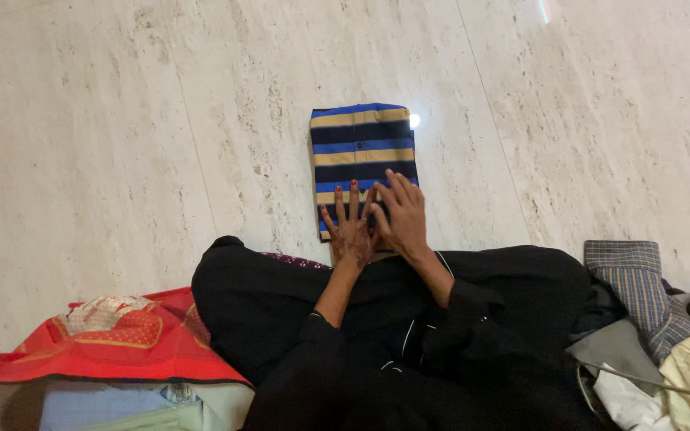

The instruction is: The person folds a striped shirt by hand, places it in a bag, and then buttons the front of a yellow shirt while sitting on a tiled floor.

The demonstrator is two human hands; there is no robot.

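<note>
Folded striped shirt (363, 156) laid flat on pale stone floor (121, 144), stretching away beyond fingertips. Left hand (350, 227) pressed flat on near end of shirt, fingers spread wide, nothing gripped. Right hand (401, 214) laid palm-down just beside it, overlapping slightly, fingers extended, nothing clasped. Red patterned cloth (121, 339) heaped well left of hands. Checked garment (636, 287) piled with other clothes well right.

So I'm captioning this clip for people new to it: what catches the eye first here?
The folded striped shirt, blue, navy and yellow, lies on the pale marble floor at centre. The left hand and right hand press flat on its near end. A red patterned cloth lies at lower left, and a pile of clothes at lower right.
</note>
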